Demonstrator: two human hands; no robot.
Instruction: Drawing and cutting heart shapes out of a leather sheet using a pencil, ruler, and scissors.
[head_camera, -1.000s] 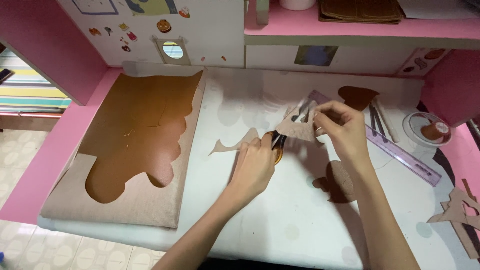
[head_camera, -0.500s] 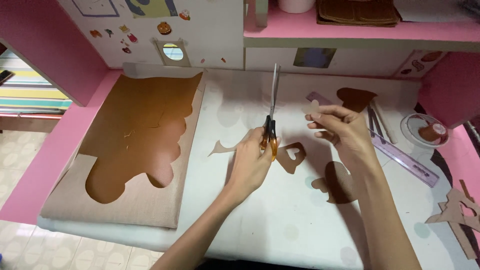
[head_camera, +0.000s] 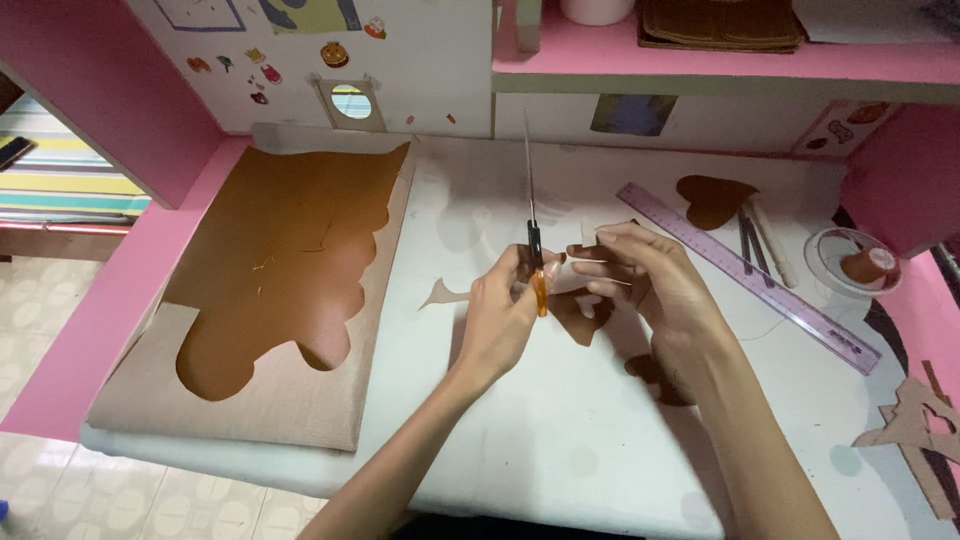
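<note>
Two hands meet over the middle of the white table (head_camera: 560, 440); I take the scissors as my landmark. Left hand (head_camera: 500, 320): grip clenched on the orange handles of the scissors (head_camera: 532, 240), blades closed and pointing straight away from me toward the back wall. Right hand (head_camera: 650, 285), just right of the scissors: fingers pinched on a small pale cut piece (head_camera: 590, 240), held up off the table; I can't make out its full outline behind the fingers. Directly below the scissors' handles, a brown cut-out scrap (head_camera: 585, 315) lies flat on the table. Left of the handles, a pale pointed offcut (head_camera: 445, 293) rests on the surface. Far left of the scissors, a large brown leather sheet (head_camera: 290, 250) lies partly folded over, tan backing showing, with curved shapes already cut from its near edge. Right of the scissors, past the right hand, a purple ruler (head_camera: 750, 275) lies on a diagonal. Beyond the ruler, a brown heart-like piece (head_camera: 712, 198), then a small clear round dish (head_camera: 850, 262). At the right edge of the table, more tan scraps (head_camera: 915, 425).
</note>
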